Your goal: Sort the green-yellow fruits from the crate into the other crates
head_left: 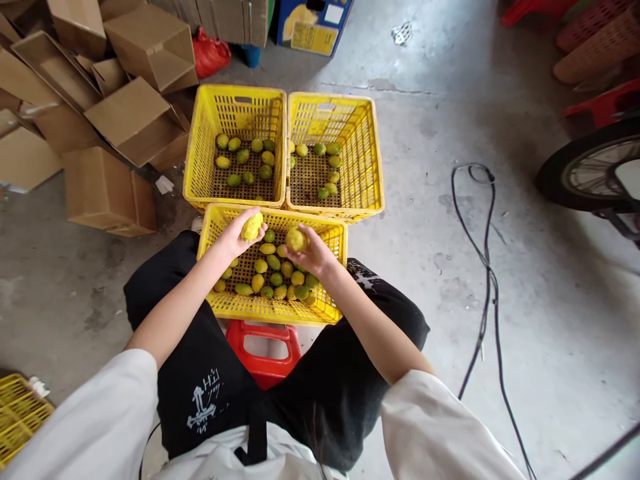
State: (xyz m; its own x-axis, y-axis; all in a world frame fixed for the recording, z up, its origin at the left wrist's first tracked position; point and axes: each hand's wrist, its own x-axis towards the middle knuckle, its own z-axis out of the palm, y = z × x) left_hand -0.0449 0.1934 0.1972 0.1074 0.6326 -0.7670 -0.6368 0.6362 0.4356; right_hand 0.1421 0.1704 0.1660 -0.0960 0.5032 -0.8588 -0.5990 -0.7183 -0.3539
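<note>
My left hand [235,239] is closed around a yellow lemon [252,227], held over the far edge of the near yellow crate [215,227]. Over the same crate, my right hand [313,255] grips another yellow lemon [296,239]. Several green and yellow lemons [273,273] lie in this crate between my knees. Beyond it stand two more yellow crates side by side: the left crate [200,133] holds several greenish lemons, and the right crate [373,160] holds a smaller scatter of them.
I sit on a red stool [264,353] on a concrete floor. Cardboard boxes [125,113] pile up at the left. A black cable [487,280] snakes across the floor at right, near a wheel [585,167]. Another yellow crate [17,413] shows at bottom left.
</note>
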